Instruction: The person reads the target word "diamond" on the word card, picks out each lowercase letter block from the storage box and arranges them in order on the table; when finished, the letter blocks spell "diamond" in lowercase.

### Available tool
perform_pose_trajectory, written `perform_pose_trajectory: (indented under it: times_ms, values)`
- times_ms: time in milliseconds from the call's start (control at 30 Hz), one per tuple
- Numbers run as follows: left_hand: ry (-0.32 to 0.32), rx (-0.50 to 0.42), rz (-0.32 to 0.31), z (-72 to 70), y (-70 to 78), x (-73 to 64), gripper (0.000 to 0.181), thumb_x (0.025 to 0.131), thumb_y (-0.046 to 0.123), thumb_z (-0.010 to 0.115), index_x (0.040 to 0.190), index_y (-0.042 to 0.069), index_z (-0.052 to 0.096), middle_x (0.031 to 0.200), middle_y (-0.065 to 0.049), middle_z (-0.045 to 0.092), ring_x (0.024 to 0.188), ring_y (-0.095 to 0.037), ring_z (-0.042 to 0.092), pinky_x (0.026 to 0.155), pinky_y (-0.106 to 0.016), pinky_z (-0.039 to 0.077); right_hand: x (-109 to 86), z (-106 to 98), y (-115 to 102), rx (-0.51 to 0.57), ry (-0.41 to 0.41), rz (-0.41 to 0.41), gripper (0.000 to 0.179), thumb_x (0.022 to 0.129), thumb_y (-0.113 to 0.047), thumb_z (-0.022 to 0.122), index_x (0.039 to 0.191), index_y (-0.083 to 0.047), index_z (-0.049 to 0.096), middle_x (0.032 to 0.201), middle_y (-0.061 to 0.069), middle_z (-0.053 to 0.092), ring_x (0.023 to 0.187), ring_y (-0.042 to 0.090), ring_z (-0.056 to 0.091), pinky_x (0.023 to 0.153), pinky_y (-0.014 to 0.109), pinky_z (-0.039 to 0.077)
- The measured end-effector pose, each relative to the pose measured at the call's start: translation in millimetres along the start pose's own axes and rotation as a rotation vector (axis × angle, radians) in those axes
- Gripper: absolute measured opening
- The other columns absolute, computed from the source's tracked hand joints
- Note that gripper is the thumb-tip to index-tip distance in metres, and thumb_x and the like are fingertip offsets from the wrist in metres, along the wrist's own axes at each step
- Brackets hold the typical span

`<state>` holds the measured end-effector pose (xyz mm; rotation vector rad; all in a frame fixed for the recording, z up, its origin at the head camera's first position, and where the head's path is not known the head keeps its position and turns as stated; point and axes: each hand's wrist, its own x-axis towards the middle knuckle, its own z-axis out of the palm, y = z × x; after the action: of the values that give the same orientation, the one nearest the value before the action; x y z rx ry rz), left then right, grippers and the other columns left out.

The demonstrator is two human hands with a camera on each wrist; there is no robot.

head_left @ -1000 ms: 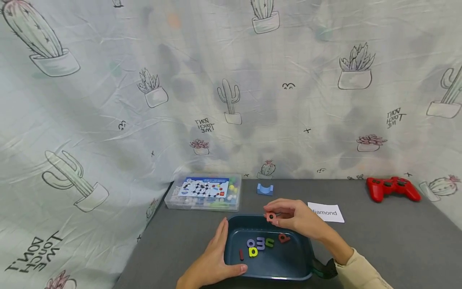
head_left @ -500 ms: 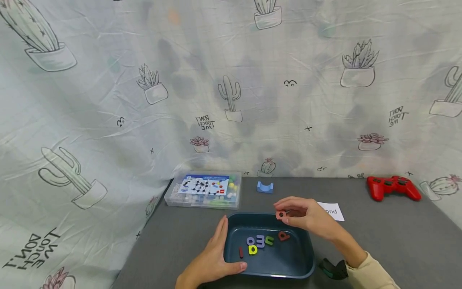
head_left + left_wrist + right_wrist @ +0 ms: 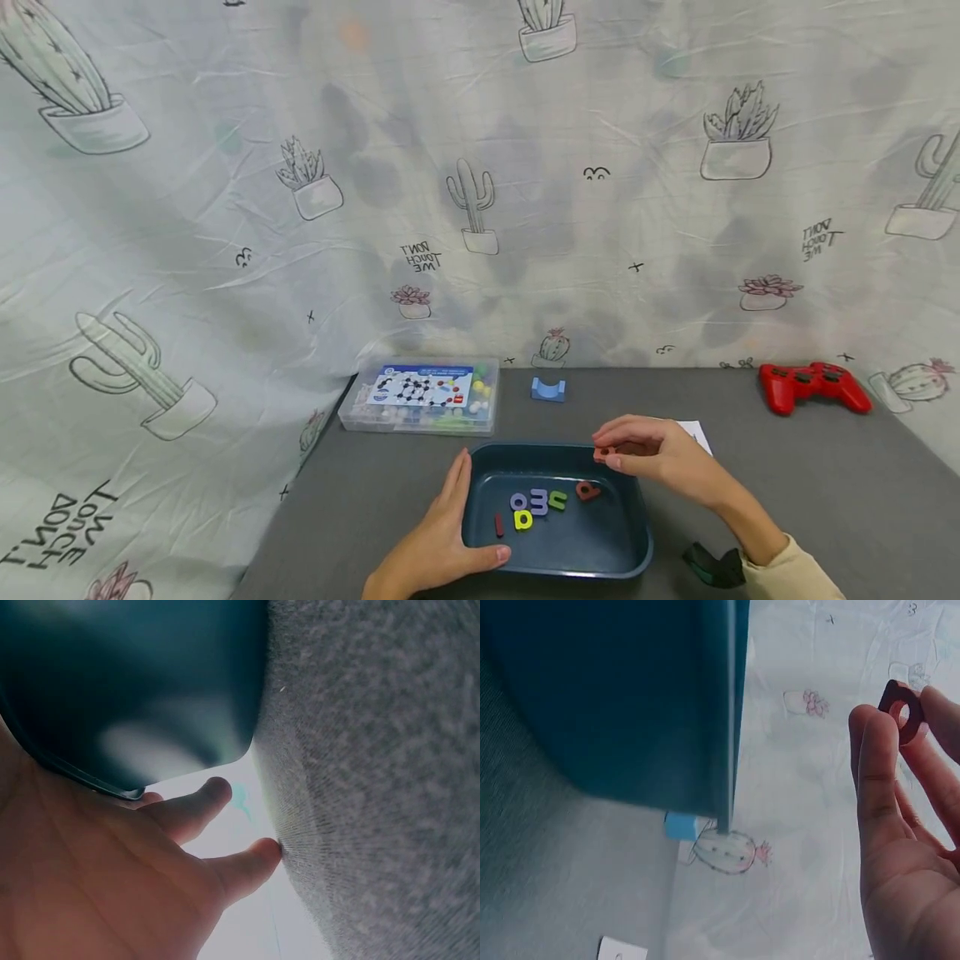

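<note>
In the head view my left hand (image 3: 435, 529) lies along the left wall of a dark blue tray (image 3: 573, 560). Its fingers are straight, and the thumb reaches over the near left rim. My right hand (image 3: 667, 454) pinches a small red letter (image 3: 602, 454) with a round hole, above the tray's far right rim. The right wrist view shows that letter (image 3: 905, 712) between thumb and fingertips. Inside the tray lie a purple o (image 3: 518, 502), a purple m (image 3: 538, 502), a green n (image 3: 557, 500), a yellow letter (image 3: 522, 520), a dark red l (image 3: 498, 525) and a reddish-brown letter (image 3: 587, 491).
Behind the tray stands a clear plastic box (image 3: 420, 396) of small parts. To its right are a blue curved block (image 3: 548, 389) and a red game controller (image 3: 815, 387). The right hand partly hides a white card (image 3: 697, 435). A dark strap (image 3: 712, 567) is near the right sleeve.
My right hand has moved to the right with the red letter, and the letter has tilted flatter. More of the white card is now covered. The left hand holds its place at the tray.
</note>
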<state>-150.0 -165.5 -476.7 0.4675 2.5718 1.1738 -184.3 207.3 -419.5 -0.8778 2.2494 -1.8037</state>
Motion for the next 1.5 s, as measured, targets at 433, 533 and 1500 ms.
perform_pose_trajectory:
  times_ms: [433, 533, 1500]
  values:
    - [-0.001, -0.022, -0.007, -3.0, -1.9, -0.6, 0.132, 0.086, 0.062, 0.082, 0.172, 0.008, -0.002, 0.179, -0.016, -0.003, 0.157, -0.048, 0.019, 0.111, -0.080, 0.028, -14.0, -10.2, 15.7, -0.103, 0.086, -0.025, 0.014, 0.107, -0.006, 0.065, 0.112, -0.005, 0.078, 0.097, 0.018, 0.075, 0.080, 0.032, 0.070, 0.070, 0.038, 0.061]
    - [-0.004, -0.032, -0.008, -2.6, -1.1, -0.5, 0.132, 0.086, 0.062, 0.082, 0.172, 0.008, -0.002, 0.179, -0.016, -0.004, 0.157, -0.048, 0.018, 0.112, -0.080, 0.028, -16.0, -10.3, 17.1, -0.096, 0.095, -0.005, 0.015, 0.109, -0.007, 0.063, 0.110, -0.004, 0.078, 0.093, 0.018, 0.074, 0.075, 0.033, 0.067, 0.067, 0.037, 0.060]
    - [-0.005, -0.026, -0.024, -0.3, -0.1, 1.3, 0.132, 0.086, 0.064, 0.081, 0.173, 0.009, -0.003, 0.179, -0.016, -0.005, 0.158, -0.048, 0.018, 0.112, -0.079, 0.028, -33.1, -21.9, 36.8, -0.078, 0.201, 0.139, 0.020, 0.105, -0.008, 0.069, 0.120, 0.006, 0.067, 0.108, 0.017, 0.077, 0.093, 0.034, 0.075, 0.081, 0.034, 0.062]
